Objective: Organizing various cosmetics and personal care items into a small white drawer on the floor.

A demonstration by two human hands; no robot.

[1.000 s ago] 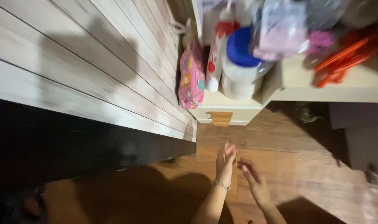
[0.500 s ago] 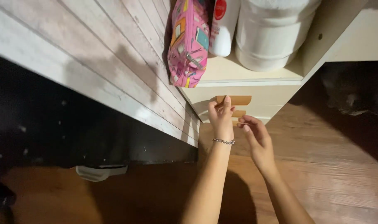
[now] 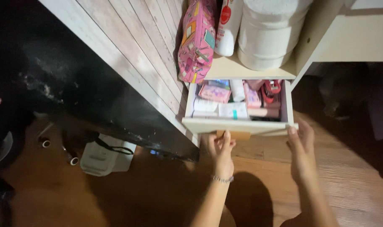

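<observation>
Wood floor [image 3: 347, 185], cream cabinet. Drawer [image 3: 237, 125] open, step: pulling. Left hand [image 3: 219, 149] grips handle [image 3: 235, 135]; right hand [image 3: 300, 147] grasps drawer corner. Next likely needs a freed hand.

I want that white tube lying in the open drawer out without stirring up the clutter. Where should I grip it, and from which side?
Probably from straight above. The white tube lies flat among packets in the drawer, its length running front to back, the shelf overhanging its far end. Pinch its near end across the width, fingers on the long sides, then lift.
</observation>
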